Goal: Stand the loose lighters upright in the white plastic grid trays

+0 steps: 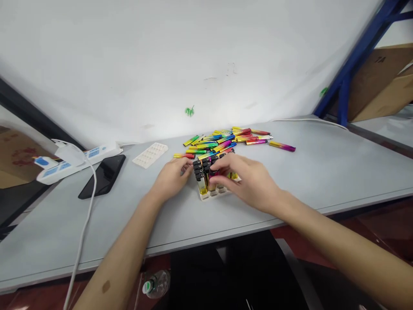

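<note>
A white tray (pixel 214 194) with holes stands near the middle of the table, holding several upright lighters with black tops (pixel 199 170). My right hand (pixel 250 178) reaches over the tray from the right, its thumb and forefinger closed on a lighter with a black top and a purple body (pixel 212 173). My left hand (pixel 172 176) rests at the tray's left side, its fingers curled near the lighters; whether they hold anything is hidden. Behind the tray lies a loose pile of shiny coloured lighter bodies (pixel 222 140), yellow, red, green, blue and purple.
An empty white tray (pixel 150 155) lies at the left. Beyond it are a black phone (pixel 102 176) and a white power strip (pixel 80 163) with a cable. One yellow and purple piece (pixel 282 146) lies right of the pile. A bottle (pixel 156 284) is below the table.
</note>
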A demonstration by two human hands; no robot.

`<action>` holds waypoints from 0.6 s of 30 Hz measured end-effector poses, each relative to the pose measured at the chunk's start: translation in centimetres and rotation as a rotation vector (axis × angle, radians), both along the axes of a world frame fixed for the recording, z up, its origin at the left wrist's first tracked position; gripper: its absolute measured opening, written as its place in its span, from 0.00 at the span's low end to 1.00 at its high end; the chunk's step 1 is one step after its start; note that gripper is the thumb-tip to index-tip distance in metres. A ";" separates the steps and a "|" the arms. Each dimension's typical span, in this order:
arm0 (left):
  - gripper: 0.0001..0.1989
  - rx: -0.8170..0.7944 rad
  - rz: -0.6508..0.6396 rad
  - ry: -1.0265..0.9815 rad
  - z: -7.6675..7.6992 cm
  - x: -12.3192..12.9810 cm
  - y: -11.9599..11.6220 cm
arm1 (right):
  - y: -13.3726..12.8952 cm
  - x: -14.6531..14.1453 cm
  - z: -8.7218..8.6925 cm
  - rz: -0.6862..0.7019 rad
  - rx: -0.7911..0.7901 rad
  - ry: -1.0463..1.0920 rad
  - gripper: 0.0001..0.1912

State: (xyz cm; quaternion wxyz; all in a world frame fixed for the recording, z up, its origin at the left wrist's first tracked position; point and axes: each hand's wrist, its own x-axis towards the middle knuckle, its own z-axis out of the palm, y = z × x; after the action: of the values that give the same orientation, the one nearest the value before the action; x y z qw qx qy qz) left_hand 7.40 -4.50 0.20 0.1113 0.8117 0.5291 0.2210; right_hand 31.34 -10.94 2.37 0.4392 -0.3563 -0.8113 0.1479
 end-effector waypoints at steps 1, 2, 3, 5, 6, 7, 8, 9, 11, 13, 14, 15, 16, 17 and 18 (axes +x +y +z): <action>0.14 0.002 -0.003 -0.003 0.0 0.0 0.0 | 0.1 -0.3 -0.5 0.008 0.028 -0.057 0.05; 0.14 0.003 -0.003 -0.003 0.0 0.0 0.0 | 0.2 -0.4 -0.8 0.008 0.055 -0.106 0.05; 0.14 0.001 -0.002 0.000 0.0 0.0 -0.1 | 0.4 -0.5 -1.1 -0.001 0.083 -0.148 0.05; 0.14 -0.001 0.006 0.008 0.0 0.0 -0.1 | 0.5 -0.6 -1.4 -0.031 0.142 -0.207 0.04; 0.14 -0.002 0.009 0.010 0.0 0.0 -0.1 | 0.5 -0.6 -1.4 -0.044 0.171 -0.227 0.04; 0.14 -0.003 0.009 0.010 -0.1 0.0 -0.1 | 0.4 -0.6 -1.4 -0.055 0.200 -0.242 0.05; 0.14 -0.003 0.008 0.007 -0.1 0.0 0.0 | 0.3 -0.6 -1.3 -0.061 0.227 -0.252 0.06; 0.14 -0.004 0.005 0.003 -0.1 0.0 0.0 | 0.1 -0.6 -1.2 -0.064 0.254 -0.257 0.07; 0.14 -0.007 0.000 -0.004 -0.1 -0.1 0.0 | 0.2 -0.6 -0.9 -0.070 0.307 -0.249 0.08; 0.14 -0.008 -0.001 -0.006 -0.2 -0.1 0.0 | 0.9 -0.3 -0.4 -0.097 0.346 -0.212 0.09; 0.14 -0.008 -0.002 -0.007 -0.2 -0.1 0.0 | 1.7 0.1 -0.1 -0.125 0.351 -0.186 0.09; 0.13 -0.008 -0.003 -0.006 -0.2 -0.1 0.1 | 2.8 0.7 0.2 -0.169 0.343 -0.157 0.10; 0.13 -0.006 -0.005 -0.004 -0.2 -0.1 0.1 | 4.0 1.4 0.4 -0.224 0.320 -0.135 0.10; 0.13 -0.005 -0.007 0.000 -0.2 -0.1 0.1 | 5.5 2.3 0.5 -0.285 0.274 -0.129 0.11; 0.12 -0.002 -0.006 0.004 -0.1 -0.1 0.1 | 7.0 3.3 0.4 -0.373 0.221 -0.124 0.12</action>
State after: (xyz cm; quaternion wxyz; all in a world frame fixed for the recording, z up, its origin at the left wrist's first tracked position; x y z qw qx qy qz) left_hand 7.27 -4.44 0.07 0.1120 0.8136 0.5271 0.2186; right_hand 34.66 -3.98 2.79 0.4448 -0.4581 -0.7681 -0.0479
